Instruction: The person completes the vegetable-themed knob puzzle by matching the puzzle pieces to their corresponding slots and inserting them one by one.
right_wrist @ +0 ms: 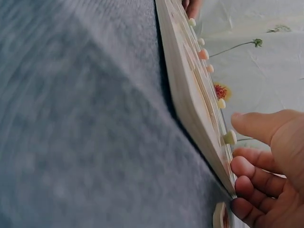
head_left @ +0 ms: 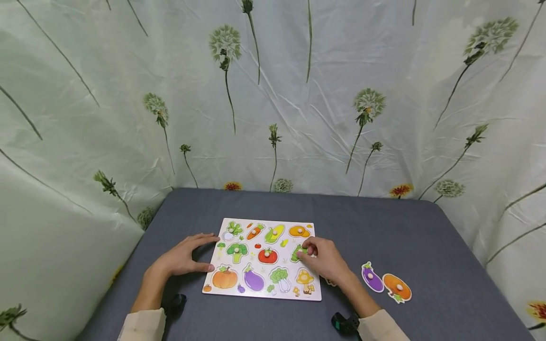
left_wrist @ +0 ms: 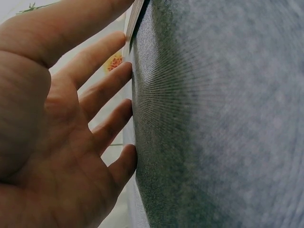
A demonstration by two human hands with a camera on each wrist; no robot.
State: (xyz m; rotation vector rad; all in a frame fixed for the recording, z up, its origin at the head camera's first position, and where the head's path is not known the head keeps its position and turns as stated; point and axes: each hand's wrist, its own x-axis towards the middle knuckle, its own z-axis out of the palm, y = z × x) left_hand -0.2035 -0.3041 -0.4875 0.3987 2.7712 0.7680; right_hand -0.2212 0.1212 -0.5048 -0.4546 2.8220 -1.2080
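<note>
A white wooden knobbed vegetable puzzle board (head_left: pixel 256 259) lies on the table. My left hand (head_left: pixel 181 255) touches its left edge, fingers extended and thumb spread; the left wrist view shows the palm (left_wrist: pixel 71 156). Over the board's right side, my right hand (head_left: pixel 326 258) has thumb and fingers around the knob (right_wrist: pixel 230 137) of a green puzzle piece (head_left: pixel 295 254). A small gap shows between thumb and knob in the right wrist view. Knobs show on the carrot (head_left: pixel 255 231), broccoli (head_left: pixel 237 253) and tomato (head_left: pixel 267 256), but none on the board's pumpkin (head_left: pixel 224 278) or eggplant (head_left: pixel 254 280).
Right of the board, a loose eggplant piece (head_left: pixel 372 278) and a loose pumpkin piece (head_left: pixel 397 287) lie on the grey table cover (head_left: pixel 431 265). Another piece (head_left: pixel 331 282) is mostly hidden under the right wrist. A flowered curtain (head_left: pixel 315 142) hangs behind the table.
</note>
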